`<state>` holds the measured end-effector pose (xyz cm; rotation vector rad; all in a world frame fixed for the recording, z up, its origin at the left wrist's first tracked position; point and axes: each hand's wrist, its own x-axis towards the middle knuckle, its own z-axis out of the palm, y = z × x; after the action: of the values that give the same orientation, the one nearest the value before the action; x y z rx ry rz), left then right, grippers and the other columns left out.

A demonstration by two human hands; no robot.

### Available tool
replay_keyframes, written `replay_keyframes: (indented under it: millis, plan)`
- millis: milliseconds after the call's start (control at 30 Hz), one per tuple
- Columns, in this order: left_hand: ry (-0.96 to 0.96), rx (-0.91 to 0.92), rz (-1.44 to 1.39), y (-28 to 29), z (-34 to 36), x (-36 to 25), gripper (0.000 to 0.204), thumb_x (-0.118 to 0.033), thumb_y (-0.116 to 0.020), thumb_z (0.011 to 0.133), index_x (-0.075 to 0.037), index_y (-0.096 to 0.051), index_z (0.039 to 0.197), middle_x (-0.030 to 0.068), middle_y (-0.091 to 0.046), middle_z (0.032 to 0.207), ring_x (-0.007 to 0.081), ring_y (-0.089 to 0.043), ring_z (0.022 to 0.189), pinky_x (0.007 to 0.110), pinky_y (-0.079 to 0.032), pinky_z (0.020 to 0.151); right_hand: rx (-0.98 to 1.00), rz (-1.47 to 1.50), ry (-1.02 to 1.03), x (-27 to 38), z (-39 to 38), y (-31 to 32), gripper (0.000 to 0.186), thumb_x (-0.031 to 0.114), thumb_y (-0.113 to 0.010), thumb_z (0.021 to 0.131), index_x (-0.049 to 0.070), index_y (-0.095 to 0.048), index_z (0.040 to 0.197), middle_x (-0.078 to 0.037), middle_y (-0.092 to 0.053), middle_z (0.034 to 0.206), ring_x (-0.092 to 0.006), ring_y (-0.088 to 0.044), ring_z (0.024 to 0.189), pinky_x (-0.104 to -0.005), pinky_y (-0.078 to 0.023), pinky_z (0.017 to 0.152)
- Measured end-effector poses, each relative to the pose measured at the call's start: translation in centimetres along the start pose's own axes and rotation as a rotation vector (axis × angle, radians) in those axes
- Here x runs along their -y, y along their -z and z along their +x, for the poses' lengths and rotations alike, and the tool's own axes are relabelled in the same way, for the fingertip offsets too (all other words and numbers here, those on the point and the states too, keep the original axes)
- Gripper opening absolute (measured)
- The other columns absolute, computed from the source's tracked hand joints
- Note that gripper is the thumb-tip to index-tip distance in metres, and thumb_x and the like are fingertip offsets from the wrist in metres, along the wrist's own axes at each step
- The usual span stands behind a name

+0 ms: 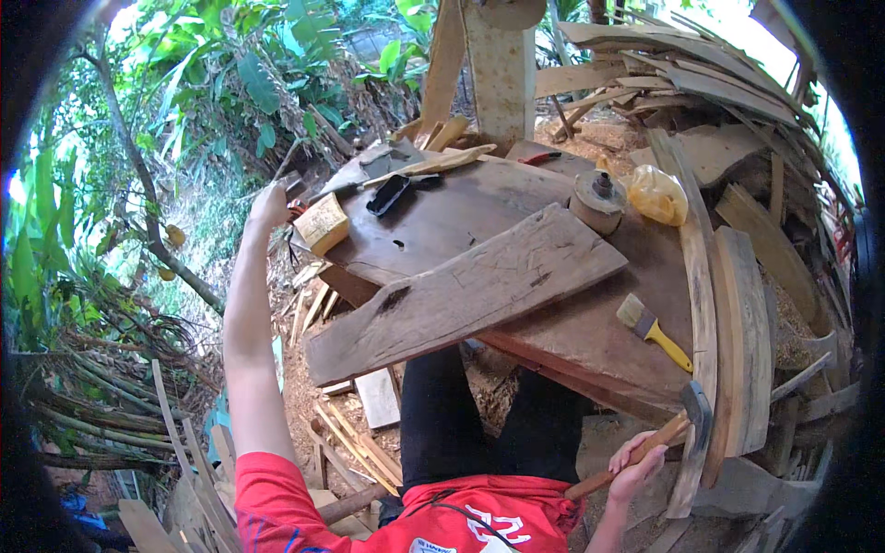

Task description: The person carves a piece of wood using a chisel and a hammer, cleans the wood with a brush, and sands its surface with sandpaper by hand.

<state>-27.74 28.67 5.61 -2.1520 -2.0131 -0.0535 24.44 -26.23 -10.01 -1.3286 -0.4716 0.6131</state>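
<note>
My right hand (636, 465) is closed around the wooden handle of an adze-like tool (630, 458) at the lower right. Its curved dark metal head (698, 415) lies by the table's near right corner. My left arm stretches far forward, and my left hand (270, 203) is beside the table's far left edge, close to a small metal piece (293, 184). Its fingers are too hidden to read. A rough plank (470, 286) lies slantwise across the brown wooden table (442, 221), its left end overhanging the near edge. A wood block (321, 226) sits near my left hand.
On the table are a yellow-handled paintbrush (654, 332), a round weight-like object (597, 203), a yellowish plastic bag (658, 195), a black holder (390, 195) and a long wooden-handled tool (442, 161). Long boards (737, 341) lean at the right. A wood pile (682, 69) stands behind.
</note>
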Motion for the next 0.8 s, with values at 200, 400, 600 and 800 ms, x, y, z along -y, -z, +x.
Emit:
replay_keyframes:
  millis: [200,400,600,800]
  plan:
    - [0.075,-0.073,-0.303,-6.4,0.1,5.6,0.037,-0.021,-0.083,0.074,0.003,-0.071,0.100,0.0270,-0.072,0.094,0.0401,-0.072,0.095,0.045,-0.056,0.082,-0.048,-0.008,0.000,-0.4,0.1,-0.1,0.059,0.068,-0.032,0.104,0.011,-0.043,0.095,0.002,-0.039,0.062,-0.0080,-0.036,0.042,-0.0239,-0.033,0.039]
    - [0.112,-0.265,-0.509,-8.1,0.8,4.8,0.053,-0.037,-0.094,0.063,-0.005,-0.078,0.103,0.0144,-0.077,0.087,0.0249,-0.074,0.079,0.038,-0.056,0.077,-0.026,-0.049,-0.012,-0.5,0.3,-0.8,0.058,0.066,-0.034,0.104,0.010,-0.045,0.097,0.002,-0.039,0.062,-0.0075,-0.036,0.043,-0.0238,-0.033,0.039]
    - [0.404,-0.373,-0.545,-5.7,0.5,6.9,0.054,-0.045,-0.094,0.059,-0.009,-0.081,0.098,0.0103,-0.078,0.088,0.0224,-0.075,0.077,0.037,-0.057,0.074,-0.036,-0.083,-0.020,0.0,0.1,-1.8,0.057,0.065,-0.034,0.105,0.010,-0.046,0.095,0.001,-0.039,0.061,-0.0082,-0.037,0.044,-0.0241,-0.033,0.040]
    - [0.044,-0.616,-0.851,1.8,1.5,3.5,0.046,-0.040,-0.089,0.072,-0.011,-0.080,0.107,0.0075,-0.079,0.091,0.0176,-0.074,0.079,0.036,-0.059,0.074,0.089,-0.035,-0.029,-0.4,0.5,-1.5,0.055,0.063,-0.035,0.105,0.010,-0.046,0.096,0.000,-0.041,0.064,-0.0090,-0.038,0.046,-0.0244,-0.034,0.042]
